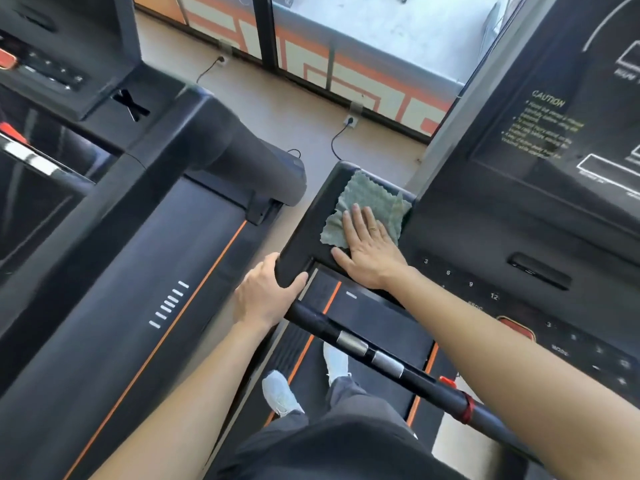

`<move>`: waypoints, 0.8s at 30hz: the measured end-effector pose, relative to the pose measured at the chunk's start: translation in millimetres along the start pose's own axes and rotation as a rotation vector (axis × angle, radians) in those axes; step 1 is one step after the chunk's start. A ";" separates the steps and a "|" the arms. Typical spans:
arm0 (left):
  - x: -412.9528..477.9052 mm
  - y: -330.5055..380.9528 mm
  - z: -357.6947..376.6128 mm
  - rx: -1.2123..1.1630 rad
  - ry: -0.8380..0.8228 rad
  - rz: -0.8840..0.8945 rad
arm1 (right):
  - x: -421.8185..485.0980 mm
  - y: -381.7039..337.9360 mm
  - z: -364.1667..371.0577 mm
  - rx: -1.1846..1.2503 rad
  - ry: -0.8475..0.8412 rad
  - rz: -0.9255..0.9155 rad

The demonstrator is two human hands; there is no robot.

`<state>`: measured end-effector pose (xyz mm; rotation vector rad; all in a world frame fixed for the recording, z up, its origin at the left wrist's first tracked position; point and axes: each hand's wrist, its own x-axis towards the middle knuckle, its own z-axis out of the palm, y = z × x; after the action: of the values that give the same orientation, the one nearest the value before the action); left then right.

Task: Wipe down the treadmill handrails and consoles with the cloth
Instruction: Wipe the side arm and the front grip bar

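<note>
As the right hand (369,252) presses flat, fingers straight, on the green cloth (365,199), the left hand (266,294) grips a corner of the handrail (304,220).
Cloth lies spread on the handrail's black top, just beside the console (519,237).

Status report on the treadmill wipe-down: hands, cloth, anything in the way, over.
Right hand flat, pressing cloth on the handrail top. Left hand grips the handrail corner. Cloth spread, partly under the fingers. Nothing seen blocking the wipe path.
</note>
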<state>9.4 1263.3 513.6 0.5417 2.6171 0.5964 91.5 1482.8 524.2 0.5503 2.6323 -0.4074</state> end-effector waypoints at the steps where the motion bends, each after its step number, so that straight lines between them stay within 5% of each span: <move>1: -0.2 0.6 -0.2 0.000 0.004 0.002 | -8.0 -6.3 4.7 0.007 0.001 -0.026; 8: -1.7 1.0 -1.7 -0.022 0.022 0.005 | -58.7 -48.9 55.9 -0.052 0.085 -0.179; 13: -1.3 1.3 -2.6 -0.013 0.011 0.008 | -32.1 -50.2 38.1 0.164 0.187 -0.175; 24: 0.5 -4.1 0.0 -0.012 0.015 -0.002 | 48.0 15.0 -23.2 0.015 0.150 0.171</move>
<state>7.9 1260.1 511.5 0.5334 2.6259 0.6170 50.2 1519.4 519.6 0.8340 2.6977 -0.3445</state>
